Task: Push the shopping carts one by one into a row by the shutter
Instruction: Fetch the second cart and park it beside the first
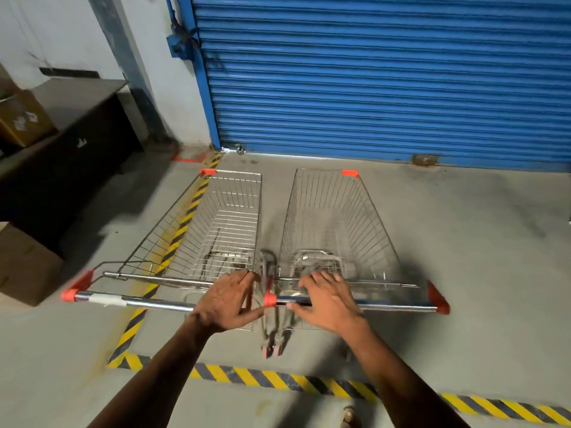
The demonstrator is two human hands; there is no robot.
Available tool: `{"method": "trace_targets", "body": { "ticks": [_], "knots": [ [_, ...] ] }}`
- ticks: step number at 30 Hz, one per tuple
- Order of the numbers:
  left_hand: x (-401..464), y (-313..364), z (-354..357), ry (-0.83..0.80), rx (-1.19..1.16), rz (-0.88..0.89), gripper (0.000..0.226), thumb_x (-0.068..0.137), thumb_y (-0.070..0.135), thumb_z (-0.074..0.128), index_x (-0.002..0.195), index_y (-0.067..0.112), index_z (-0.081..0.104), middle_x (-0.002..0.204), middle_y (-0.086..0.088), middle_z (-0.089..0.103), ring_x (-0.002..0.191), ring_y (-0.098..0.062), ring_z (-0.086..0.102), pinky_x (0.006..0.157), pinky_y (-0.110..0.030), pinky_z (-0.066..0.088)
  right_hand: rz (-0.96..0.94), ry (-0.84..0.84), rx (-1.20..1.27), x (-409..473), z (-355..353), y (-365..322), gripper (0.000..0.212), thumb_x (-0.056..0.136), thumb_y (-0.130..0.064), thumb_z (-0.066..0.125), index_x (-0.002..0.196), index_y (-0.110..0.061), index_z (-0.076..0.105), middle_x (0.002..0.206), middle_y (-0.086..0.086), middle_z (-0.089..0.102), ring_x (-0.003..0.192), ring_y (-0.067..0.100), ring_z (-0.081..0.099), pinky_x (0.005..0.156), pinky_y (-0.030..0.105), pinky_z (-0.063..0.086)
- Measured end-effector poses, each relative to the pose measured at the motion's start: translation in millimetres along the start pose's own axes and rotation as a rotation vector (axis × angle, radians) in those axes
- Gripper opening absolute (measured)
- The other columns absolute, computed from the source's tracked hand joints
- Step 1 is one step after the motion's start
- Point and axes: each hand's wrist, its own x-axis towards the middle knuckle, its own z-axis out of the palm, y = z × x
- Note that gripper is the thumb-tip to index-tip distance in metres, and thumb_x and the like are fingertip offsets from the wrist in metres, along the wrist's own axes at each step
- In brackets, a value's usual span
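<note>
Two wire shopping carts (333,230) stand side by side before the blue shutter (386,78) — stiff, light, free-rolling; left hand (227,302) and right hand (326,301) lie spread, seemingly ungripping, over the handlebars (395,305) — the best hold.

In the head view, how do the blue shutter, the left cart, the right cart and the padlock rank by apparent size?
1. blue shutter, the largest.
2. left cart and right cart: they look alike, so I do not rank them.
3. padlock, the smallest; it is also farther from the camera.
</note>
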Motion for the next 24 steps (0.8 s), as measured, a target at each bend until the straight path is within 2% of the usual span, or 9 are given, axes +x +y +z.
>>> {"method": "trace_targets", "body": {
  "ticks": [5, 8, 10, 12, 15, 19, 21, 24],
  "knots": [
    [-82, -73, -37, -0.06, -0.021, -0.052, 0.077, 0.082, 0.084, 0.052, 0.126, 0.021, 0.054, 0.114, 0.004, 0.058, 0.106, -0.017, 0.056, 0.091, -0.038, 0.047, 0.014, 0.111, 0.152, 24, 31, -127, 0.052, 0.092, -0.068, 0.047, 0.123, -0.027, 0.058, 0.124, -0.001, 0.059, 0.123, 0.023, 0.054, 0.105, 0.044, 0.045],
    [-124, -112, -47, -0.127, 0.018, -0.136, 0.079, 0.079, 0.086, 0.052, 0.13, 0.025, 0.051, 0.122, 0.006, 0.056, 0.113, -0.018, 0.055, 0.093, -0.041, 0.048, -0.003, 0.124, 0.143, 34, 50, -190, 0.058, 0.091, -0.061, 0.051, 0.134, -0.022, 0.055, 0.123, -0.002, 0.054, 0.122, 0.021, 0.05, 0.111, 0.042, 0.041],
    [-145, -134, -50, -0.175, 0.068, -0.185, 0.076, 0.08, 0.075, 0.057, 0.135, 0.024, 0.048, 0.129, 0.002, 0.056, 0.12, -0.023, 0.055, 0.096, -0.043, 0.047, 0.016, 0.104, 0.109, 41, 58, -224, 0.064, 0.09, -0.058, 0.051, 0.143, -0.021, 0.05, 0.129, -0.002, 0.053, 0.126, 0.021, 0.048, 0.119, 0.048, 0.032],
    [-155, -153, -54, -0.247, 0.12, -0.246, 0.074, 0.081, 0.062, 0.064, 0.141, 0.024, 0.044, 0.136, 0.0, 0.053, 0.126, -0.026, 0.053, 0.1, -0.044, 0.044, 0.043, 0.05, 0.089, 51, 66, -251, 0.063, 0.091, -0.054, 0.054, 0.144, -0.019, 0.05, 0.132, 0.002, 0.055, 0.127, 0.025, 0.051, 0.117, 0.048, 0.035],
    [-162, -183, -55, -0.312, 0.188, -0.341, 0.065, 0.083, 0.055, 0.067, 0.137, 0.026, 0.048, 0.134, 0.0, 0.055, 0.126, -0.025, 0.054, 0.102, -0.044, 0.042, 0.085, -0.039, 0.083, 71, 70, -270, 0.054, 0.093, -0.05, 0.055, 0.136, -0.016, 0.054, 0.129, 0.008, 0.056, 0.124, 0.03, 0.053, 0.108, 0.046, 0.044],
    [-166, -211, -49, -0.287, 0.153, -0.439, 0.036, 0.084, 0.052, 0.067, 0.114, 0.032, 0.061, 0.115, 0.001, 0.062, 0.111, -0.027, 0.06, 0.095, -0.044, 0.042, 0.163, -0.109, 0.134, 84, 69, -269, 0.046, 0.099, -0.049, 0.05, 0.137, -0.023, 0.054, 0.132, 0.006, 0.059, 0.123, 0.031, 0.058, 0.103, 0.049, 0.048],
    [-164, -215, -45, -0.279, 0.114, -0.42, 0.029, 0.086, 0.049, 0.066, 0.107, 0.03, 0.063, 0.11, -0.001, 0.063, 0.107, -0.028, 0.06, 0.091, -0.043, 0.043, 0.18, -0.123, 0.148, 81, 76, -268, 0.048, 0.101, -0.053, 0.046, 0.141, -0.027, 0.051, 0.135, 0.004, 0.061, 0.126, 0.031, 0.057, 0.104, 0.049, 0.046],
    [-156, -220, -39, -0.284, 0.095, -0.392, 0.025, 0.087, 0.05, 0.065, 0.094, 0.027, 0.062, 0.098, 0.001, 0.066, 0.099, -0.027, 0.061, 0.085, -0.043, 0.042, 0.194, -0.07, 0.168, 80, 91, -265, 0.052, 0.102, -0.064, 0.038, 0.135, -0.028, 0.053, 0.133, 0.003, 0.063, 0.128, 0.029, 0.055, 0.109, 0.05, 0.037]
  ]
}}
